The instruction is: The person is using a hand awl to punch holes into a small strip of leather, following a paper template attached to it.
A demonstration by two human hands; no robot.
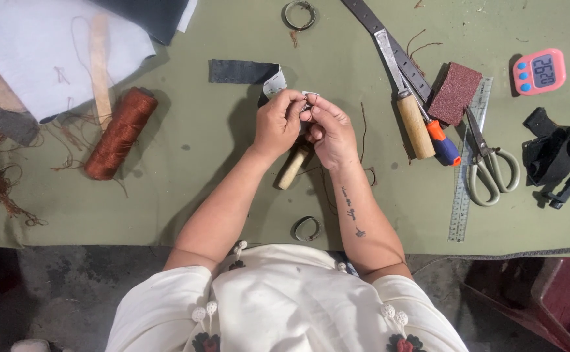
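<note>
My left hand (pixel 278 124) and my right hand (pixel 330 130) meet above the middle of the green table cover (pixel 200 189). Together they pinch a small metal buckle (pixel 308 99) on the end of a dark grey strap (pixel 242 72), which trails away to the left with its pale underside folded up near my left fingers. A wooden tool handle (pixel 292 167) lies on the cover just below my hands, partly hidden by them. A thin brown thread (pixel 364 130) curls beside my right hand.
A rust-brown thread spool (pixel 122 132) lies left. Right are a wooden-handled knife (pixel 407 107), orange-and-blue screwdriver (pixel 442 143), sanding block (pixel 455 91), scissors (pixel 490 166), steel ruler (pixel 467 169), pink timer (pixel 540 71) and black tool (pixel 562 160). Metal rings (pixel 299 14) (pixel 307 228) lie far and near.
</note>
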